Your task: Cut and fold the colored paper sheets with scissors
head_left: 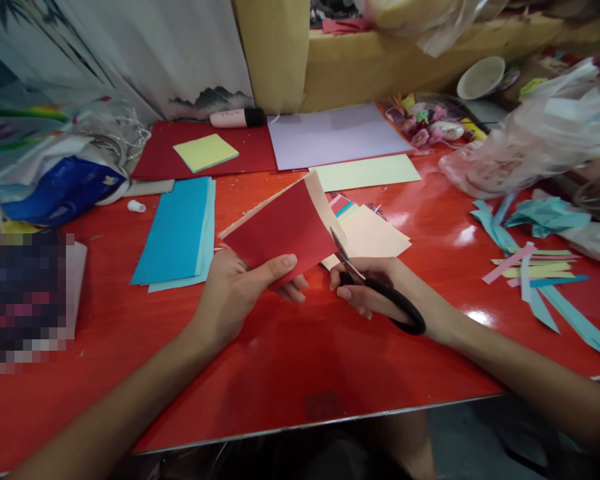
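My left hand (245, 283) pinches a piece of red paper (283, 230) by its lower edge, thumb on top and fingers beneath. A cream paper (325, 200) lies behind the red one and shows as a border along its top and right sides. In my right hand (380, 283) is a pair of scissors (397, 303) with black handles. Their blades point up and left and meet the right edge of the papers. Behind the scissors, a stack of cream paper squares (375, 233) rests on the red table (280, 373).
Blue paper sheets (173, 233) lie left of my hands. Farther back are a yellow square (206, 152), a lilac sheet (335, 137), a pale green strip (365, 173) and a pink marker (236, 118). Cut paper strips (535, 270) and plastic bags (545, 127) sit at the right.
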The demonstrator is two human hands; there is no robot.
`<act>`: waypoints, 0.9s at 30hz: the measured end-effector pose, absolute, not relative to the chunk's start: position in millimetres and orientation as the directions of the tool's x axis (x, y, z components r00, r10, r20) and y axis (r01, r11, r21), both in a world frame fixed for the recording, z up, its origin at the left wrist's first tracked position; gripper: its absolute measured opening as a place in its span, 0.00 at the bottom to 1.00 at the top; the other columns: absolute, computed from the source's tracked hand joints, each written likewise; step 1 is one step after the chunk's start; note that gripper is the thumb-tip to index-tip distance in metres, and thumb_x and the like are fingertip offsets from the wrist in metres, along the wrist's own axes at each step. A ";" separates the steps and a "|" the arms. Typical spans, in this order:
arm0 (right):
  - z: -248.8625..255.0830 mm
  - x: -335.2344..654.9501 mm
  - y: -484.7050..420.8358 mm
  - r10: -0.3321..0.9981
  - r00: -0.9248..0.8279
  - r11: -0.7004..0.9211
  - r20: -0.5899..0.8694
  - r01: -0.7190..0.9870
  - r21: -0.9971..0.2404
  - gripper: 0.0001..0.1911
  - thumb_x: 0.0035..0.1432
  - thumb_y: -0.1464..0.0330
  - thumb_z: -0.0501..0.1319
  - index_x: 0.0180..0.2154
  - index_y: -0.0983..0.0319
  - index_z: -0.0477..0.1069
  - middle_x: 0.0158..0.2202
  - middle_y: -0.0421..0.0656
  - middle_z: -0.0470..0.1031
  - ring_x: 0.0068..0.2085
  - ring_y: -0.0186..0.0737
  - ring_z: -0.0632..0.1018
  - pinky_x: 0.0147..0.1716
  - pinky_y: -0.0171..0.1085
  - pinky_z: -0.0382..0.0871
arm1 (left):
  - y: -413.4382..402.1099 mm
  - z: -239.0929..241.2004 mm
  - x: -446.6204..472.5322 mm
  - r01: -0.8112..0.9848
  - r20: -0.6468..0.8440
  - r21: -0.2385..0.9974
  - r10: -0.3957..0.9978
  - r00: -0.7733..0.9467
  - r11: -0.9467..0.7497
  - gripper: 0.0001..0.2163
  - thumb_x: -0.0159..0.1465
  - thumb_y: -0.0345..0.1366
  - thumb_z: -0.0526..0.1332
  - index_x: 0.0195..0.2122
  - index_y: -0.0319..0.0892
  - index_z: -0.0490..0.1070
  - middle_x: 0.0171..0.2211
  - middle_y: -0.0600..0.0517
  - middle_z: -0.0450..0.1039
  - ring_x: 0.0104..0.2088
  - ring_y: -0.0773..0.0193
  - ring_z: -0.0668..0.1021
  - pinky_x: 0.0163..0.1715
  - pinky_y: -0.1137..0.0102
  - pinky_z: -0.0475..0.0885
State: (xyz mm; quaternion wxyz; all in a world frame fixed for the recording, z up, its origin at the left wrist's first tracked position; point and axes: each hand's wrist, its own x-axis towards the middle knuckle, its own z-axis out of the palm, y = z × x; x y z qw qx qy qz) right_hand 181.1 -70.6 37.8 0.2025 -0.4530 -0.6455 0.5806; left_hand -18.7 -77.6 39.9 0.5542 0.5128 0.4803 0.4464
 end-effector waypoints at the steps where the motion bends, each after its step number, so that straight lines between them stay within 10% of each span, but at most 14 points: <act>1: 37.0 180.9 -70.8 0.823 -0.504 -0.086 -0.261 0.344 -0.935 0.12 0.53 0.60 0.60 0.31 0.63 0.65 0.22 0.36 0.59 0.23 0.28 0.61 0.21 0.30 0.55 | -77.4 40.1 -19.0 0.001 -0.071 0.997 0.987 0.142 0.071 0.10 0.57 0.36 0.62 0.21 0.41 0.74 0.20 0.53 0.75 0.20 0.67 0.76 0.23 0.74 0.73; 27: 27.8 176.5 -73.1 0.848 -0.476 -0.098 -0.233 0.290 -0.952 0.11 0.52 0.62 0.61 0.30 0.63 0.64 0.21 0.35 0.60 0.22 0.27 0.62 0.21 0.30 0.55 | -77.4 40.6 -20.1 0.073 -0.093 0.994 0.985 0.144 0.083 0.13 0.58 0.38 0.60 0.18 0.40 0.70 0.18 0.54 0.72 0.17 0.69 0.72 0.20 0.73 0.69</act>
